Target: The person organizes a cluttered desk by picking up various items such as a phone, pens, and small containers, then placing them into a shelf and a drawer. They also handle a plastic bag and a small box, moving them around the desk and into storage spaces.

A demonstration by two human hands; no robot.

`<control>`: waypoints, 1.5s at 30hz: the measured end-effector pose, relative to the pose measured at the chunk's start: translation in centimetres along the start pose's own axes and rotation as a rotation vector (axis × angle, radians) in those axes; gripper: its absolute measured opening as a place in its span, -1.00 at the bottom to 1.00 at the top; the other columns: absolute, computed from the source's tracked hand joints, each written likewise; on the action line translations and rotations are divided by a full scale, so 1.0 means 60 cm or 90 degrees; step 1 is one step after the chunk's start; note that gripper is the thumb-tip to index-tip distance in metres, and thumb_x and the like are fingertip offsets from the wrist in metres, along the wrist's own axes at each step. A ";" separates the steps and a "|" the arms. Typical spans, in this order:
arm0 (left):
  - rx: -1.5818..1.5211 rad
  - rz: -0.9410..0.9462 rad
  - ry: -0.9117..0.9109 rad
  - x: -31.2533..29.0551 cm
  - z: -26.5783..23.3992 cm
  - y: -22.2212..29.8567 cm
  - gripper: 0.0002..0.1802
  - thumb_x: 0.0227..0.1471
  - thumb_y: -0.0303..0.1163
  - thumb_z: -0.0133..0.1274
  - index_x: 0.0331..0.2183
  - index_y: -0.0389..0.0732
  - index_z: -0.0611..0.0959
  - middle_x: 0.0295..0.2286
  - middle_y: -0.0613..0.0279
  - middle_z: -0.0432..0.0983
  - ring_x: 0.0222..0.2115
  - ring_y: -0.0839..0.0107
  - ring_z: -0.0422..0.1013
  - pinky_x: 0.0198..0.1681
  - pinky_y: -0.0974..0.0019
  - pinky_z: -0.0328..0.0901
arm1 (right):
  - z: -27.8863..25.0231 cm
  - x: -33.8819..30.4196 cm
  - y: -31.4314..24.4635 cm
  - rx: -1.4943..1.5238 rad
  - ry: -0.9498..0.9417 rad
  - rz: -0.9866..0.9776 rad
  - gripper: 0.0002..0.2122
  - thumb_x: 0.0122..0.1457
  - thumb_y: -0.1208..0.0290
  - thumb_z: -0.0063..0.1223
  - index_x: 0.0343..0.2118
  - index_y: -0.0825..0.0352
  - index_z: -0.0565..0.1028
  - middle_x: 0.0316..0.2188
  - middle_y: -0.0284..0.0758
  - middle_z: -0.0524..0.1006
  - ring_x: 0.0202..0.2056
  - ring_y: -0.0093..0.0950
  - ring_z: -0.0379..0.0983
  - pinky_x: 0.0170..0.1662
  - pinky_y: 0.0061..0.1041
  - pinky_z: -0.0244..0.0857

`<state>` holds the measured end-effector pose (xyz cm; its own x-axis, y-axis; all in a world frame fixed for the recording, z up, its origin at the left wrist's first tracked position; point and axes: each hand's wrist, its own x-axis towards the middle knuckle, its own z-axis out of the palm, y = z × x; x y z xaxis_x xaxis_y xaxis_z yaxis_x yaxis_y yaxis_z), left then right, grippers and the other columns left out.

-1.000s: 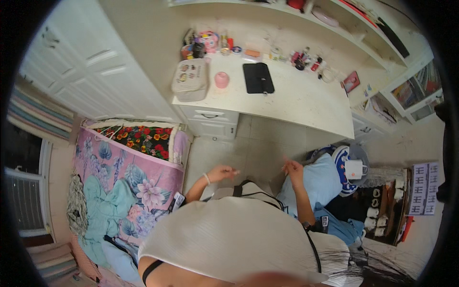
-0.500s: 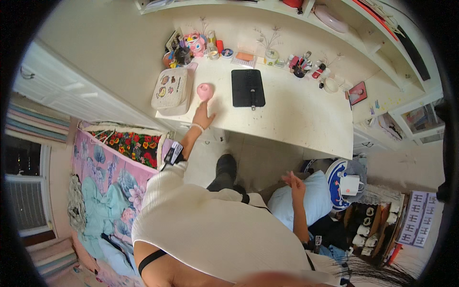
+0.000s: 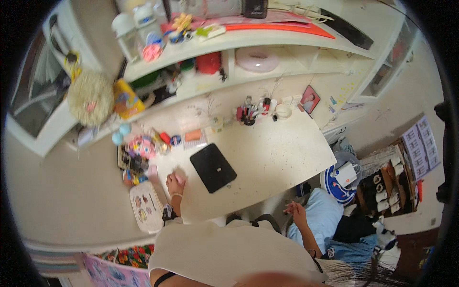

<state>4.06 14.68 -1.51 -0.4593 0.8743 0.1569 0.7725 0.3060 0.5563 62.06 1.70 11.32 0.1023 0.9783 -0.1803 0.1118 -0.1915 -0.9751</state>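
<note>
On the left part of the white desk [image 3: 267, 155], my left hand [image 3: 173, 184] is closed round a small, rounded pink object [image 3: 180, 178]. Its exact kind does not show, as my fingers cover part of it. A flat black rectangular pad [image 3: 213, 168] lies to the right of that hand, apart from it. A cream case with cartoon prints [image 3: 145, 206] sits just left of my wrist. My right hand [image 3: 297, 214] hangs below the desk's front edge, fingers loosely apart and holding nothing. It is nearest to a light blue cushion [image 3: 316, 215].
A pink figurine [image 3: 143, 147] and small items crowd the desk's back left. A cup of cosmetics [image 3: 248, 113] and a framed photo [image 3: 310, 99] stand at the back right. Above the desk runs a loaded white shelf [image 3: 282, 40]. A shoe rack [image 3: 389, 184] is at right.
My left hand has closed on the pink object, which it was only reaching toward before. The view has swung, bringing more of the upper shelf into sight. My right hand still hangs near the cushion.
</note>
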 end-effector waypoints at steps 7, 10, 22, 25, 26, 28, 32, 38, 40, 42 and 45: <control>0.036 0.016 -0.052 0.049 0.024 -0.003 -0.05 -0.25 -0.15 0.34 0.15 -0.15 0.27 0.11 -0.11 0.18 0.12 -0.11 0.12 0.18 -0.06 0.10 | 0.010 0.073 -0.006 0.082 0.048 -0.026 -0.70 0.41 0.28 -0.36 -0.12 0.41 0.39 -0.36 -0.23 0.55 -0.30 -0.41 0.53 -0.16 -0.43 0.42; 0.109 0.018 -0.045 0.041 0.014 0.004 -0.03 -0.23 -0.11 0.32 0.17 -0.18 0.25 0.15 -0.15 0.13 0.18 -0.13 0.04 0.25 -0.07 -0.01 | -0.044 0.144 -0.084 -0.078 0.093 -0.164 -0.71 0.41 0.35 -0.41 -0.05 0.43 0.35 -0.31 -0.21 0.53 -0.25 -0.38 0.50 -0.09 -0.39 0.39; -0.057 0.433 0.679 0.054 -0.504 0.335 -0.59 -0.15 -0.72 0.08 -0.16 -0.29 0.55 -0.22 -0.03 0.52 -0.19 0.00 0.43 -0.04 0.08 0.28 | -0.108 0.343 -0.444 -0.145 -0.031 -0.433 -0.60 0.42 0.26 -0.37 0.22 0.36 0.15 -0.09 -0.24 0.43 -0.19 -0.48 0.45 -0.06 -0.48 0.33; -0.275 0.412 0.921 0.096 -0.700 0.451 -0.72 0.01 -0.62 0.10 -0.16 -0.30 0.53 -0.23 0.15 0.52 -0.22 0.35 0.43 -0.07 0.29 0.30 | -0.100 0.387 -0.485 -0.133 -0.082 -0.457 -0.60 0.39 0.31 -0.26 0.23 0.33 0.16 0.01 -0.28 0.38 -0.13 -0.48 0.41 -0.01 -0.47 0.30; -0.328 0.449 0.910 0.110 -0.766 0.484 -0.73 0.05 -0.52 0.13 -0.16 -0.28 0.53 -0.24 0.19 0.50 -0.24 0.42 0.41 -0.12 0.36 0.31 | -0.093 0.402 -0.492 -0.136 -0.088 -0.481 -0.60 0.39 0.31 -0.25 0.23 0.33 0.16 0.04 -0.28 0.37 -0.12 -0.48 0.41 0.01 -0.46 0.29; -0.303 0.429 0.817 0.135 -0.860 0.549 -0.68 0.14 -0.29 0.09 -0.11 -0.25 0.51 -0.26 0.27 0.50 -0.25 0.51 0.37 -0.15 0.44 0.27 | -0.084 0.430 -0.502 -0.128 -0.128 -0.531 -0.58 0.37 0.35 -0.22 0.24 0.33 0.15 0.08 -0.25 0.36 -0.10 -0.44 0.41 0.05 -0.44 0.26; -0.119 0.011 0.646 0.146 -0.920 0.619 -0.41 0.01 0.25 0.04 -0.34 -0.15 0.52 -0.50 0.06 0.59 -0.41 0.23 0.51 -0.29 0.12 0.34 | -0.056 0.450 -0.480 -0.077 -0.321 -0.589 -0.57 0.33 0.46 -0.16 0.24 0.36 0.14 -0.04 -0.19 0.45 -0.18 -0.46 0.47 -0.07 -0.47 0.33; 0.277 0.246 0.917 0.153 -0.917 0.618 -0.60 0.12 -0.11 -0.02 -0.57 -0.22 0.54 -0.59 0.05 0.47 -0.46 0.07 0.41 -0.31 0.04 0.25 | -0.030 0.351 -0.420 -0.197 -0.333 -0.498 -0.59 0.31 0.49 -0.11 0.20 0.36 0.17 -0.10 -0.19 0.48 -0.25 -0.50 0.51 -0.13 -0.50 0.38; 0.290 0.242 0.923 0.163 -0.918 0.611 -0.65 0.12 -0.17 -0.02 -0.57 -0.20 0.55 -0.59 0.05 0.47 -0.44 0.09 0.42 -0.26 0.04 0.23 | -0.019 0.303 -0.396 -0.160 -0.334 -0.449 -0.60 0.33 0.45 -0.12 0.20 0.35 0.18 -0.10 -0.20 0.49 -0.25 -0.50 0.51 -0.13 -0.49 0.39; 0.289 0.274 0.961 0.166 -0.921 0.604 -0.70 0.11 -0.25 -0.03 -0.59 -0.16 0.55 -0.59 0.06 0.47 -0.43 0.11 0.41 -0.19 0.07 0.17 | -0.005 0.254 -0.364 -0.109 -0.327 -0.408 -0.61 0.34 0.41 -0.13 0.19 0.35 0.19 -0.12 -0.21 0.50 -0.26 -0.50 0.51 -0.14 -0.50 0.39; 0.258 0.333 0.970 0.135 -0.932 0.583 -0.69 0.12 -0.24 -0.03 -0.59 -0.17 0.54 -0.59 0.08 0.47 -0.43 0.13 0.40 -0.19 0.09 0.16 | 0.035 0.185 -0.300 -0.049 -0.269 -0.352 -0.61 0.34 0.36 -0.12 0.19 0.33 0.21 -0.14 -0.23 0.53 -0.27 -0.51 0.51 -0.16 -0.53 0.38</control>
<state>2.87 11.44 64.85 0.0792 -0.1646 0.9832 0.9153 0.4026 -0.0063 59.11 16.18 26.58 -0.3806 0.8779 0.2907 0.1074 0.3542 -0.9290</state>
